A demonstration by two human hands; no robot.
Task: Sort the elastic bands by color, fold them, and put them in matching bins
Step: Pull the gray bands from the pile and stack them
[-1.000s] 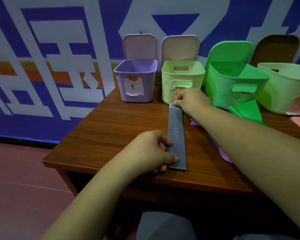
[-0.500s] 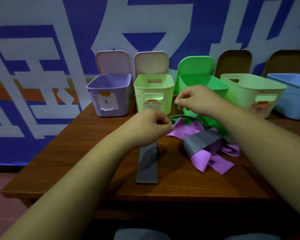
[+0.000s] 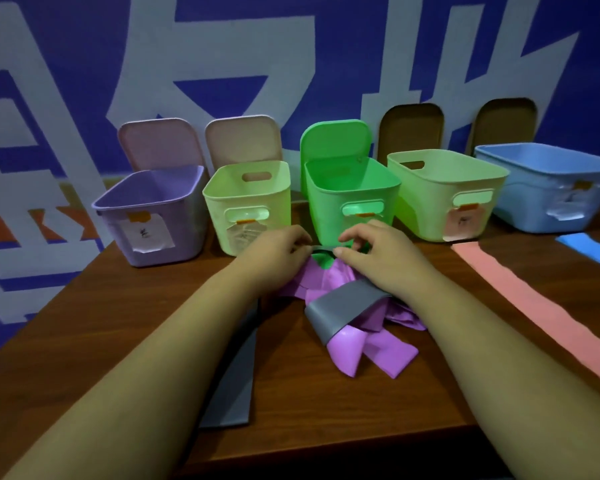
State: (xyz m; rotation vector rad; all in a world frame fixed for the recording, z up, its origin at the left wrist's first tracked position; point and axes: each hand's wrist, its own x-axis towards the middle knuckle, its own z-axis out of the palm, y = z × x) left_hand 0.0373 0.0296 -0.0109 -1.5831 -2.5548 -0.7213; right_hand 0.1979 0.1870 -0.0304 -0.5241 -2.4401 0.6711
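Head view, grip: left hand (image 3: pixel 280 251) and right hand (image 3: pixel 373 252) both pinch the far end of the grey band (image 3: pixel 232 386), fingertips almost meeting.
Change: the hands were apart at the band's two ends and are now together; I judge the fold is just starting.
Band: it trails under the left forearm to the near edge of the table (image 3: pixel 118 323).
Room: green bin (image 3: pixel 347 199) just beyond the hands; purple bands (image 3: pixel 378 351) crowd the right; the left is freer.

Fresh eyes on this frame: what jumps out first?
A row of open plastic bins, from the purple bin at the left to the blue bin at the right, lines the far edge of the brown wooden table. In front of the bright green bin, the left hand and right hand pinch a dark grey elastic band over a tangle of purple elastic bands. A long salmon-pink elastic band lies flat at the right.
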